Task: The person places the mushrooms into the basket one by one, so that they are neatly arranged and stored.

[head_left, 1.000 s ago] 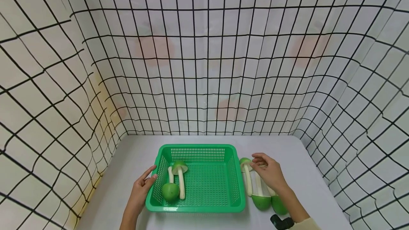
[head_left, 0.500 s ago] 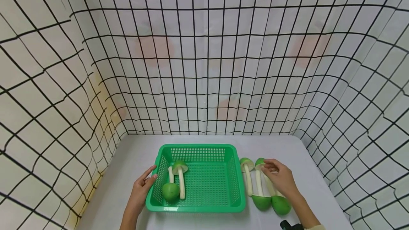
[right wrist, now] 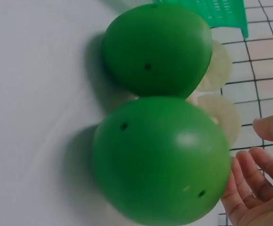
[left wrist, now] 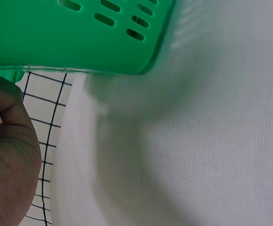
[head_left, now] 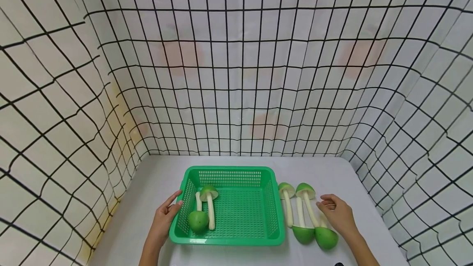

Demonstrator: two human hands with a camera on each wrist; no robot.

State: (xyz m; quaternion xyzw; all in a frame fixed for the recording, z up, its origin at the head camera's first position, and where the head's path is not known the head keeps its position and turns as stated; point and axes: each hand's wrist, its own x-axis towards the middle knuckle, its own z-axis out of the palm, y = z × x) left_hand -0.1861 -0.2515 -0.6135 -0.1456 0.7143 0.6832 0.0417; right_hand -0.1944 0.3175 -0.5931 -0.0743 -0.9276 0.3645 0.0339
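My left hand (head_left: 162,218) has its fingers and thumb at the left rim of a green plastic basket (head_left: 236,241); the left wrist view shows the basket's slotted corner (left wrist: 113,47) beside the hand. Two toy mushrooms with green caps and pale stems lie in the basket, one with its cap (head_left: 198,221) toward me, the other with its cap (head_left: 209,192) away. To the basket's right, my right hand (head_left: 339,216) hovers by the stem of the nearest right mushroom (head_left: 327,238). In the right wrist view its thumb and fingers stand apart with nothing between them, beside the big green cap (right wrist: 162,160).
Several more mushrooms lie side by side right of the basket: two with caps at the far end, the left one (head_left: 286,192) and the right one (head_left: 305,192), and another with its cap (head_left: 304,234) toward me. Black wire mesh (head_left: 240,93) walls the white table (head_left: 159,167).
My right hand has moved right and toward me across the row of mushrooms, uncovering the far caps. The left hand stays at the basket rim, and the mushrooms lie as before.
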